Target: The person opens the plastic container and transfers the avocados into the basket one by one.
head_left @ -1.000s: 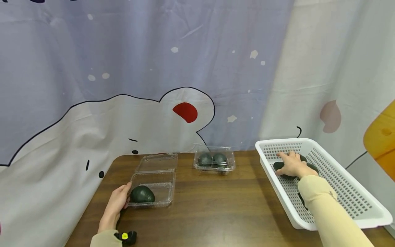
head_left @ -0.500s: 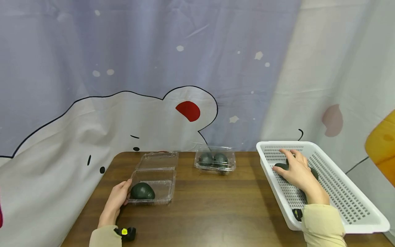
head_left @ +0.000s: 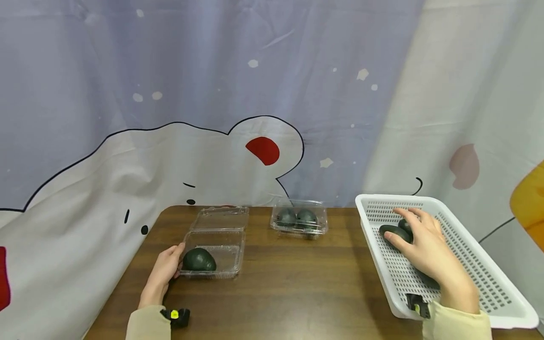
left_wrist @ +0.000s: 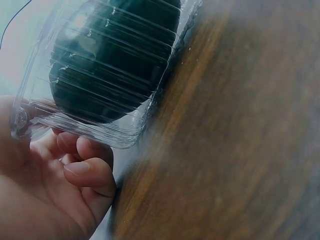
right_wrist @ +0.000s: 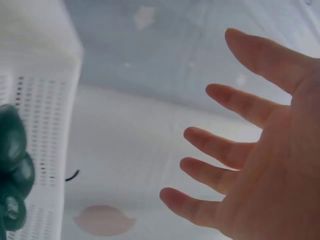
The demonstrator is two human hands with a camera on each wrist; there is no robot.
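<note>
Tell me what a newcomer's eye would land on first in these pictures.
Probably the white perforated basket at the table's right edge, where the right hand hovers, fingers spread, over dark green avocados. Next, the open clear clamshell box at front left, holding one avocado, its near corner gripped by the left hand. Behind it sits a closed clamshell with two more.

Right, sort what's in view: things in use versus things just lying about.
In use:
left hand gripping the open clamshell
avocado inside it
right hand, open above the avocados in the white basket

Lying about:
closed clamshell
curtain
</note>
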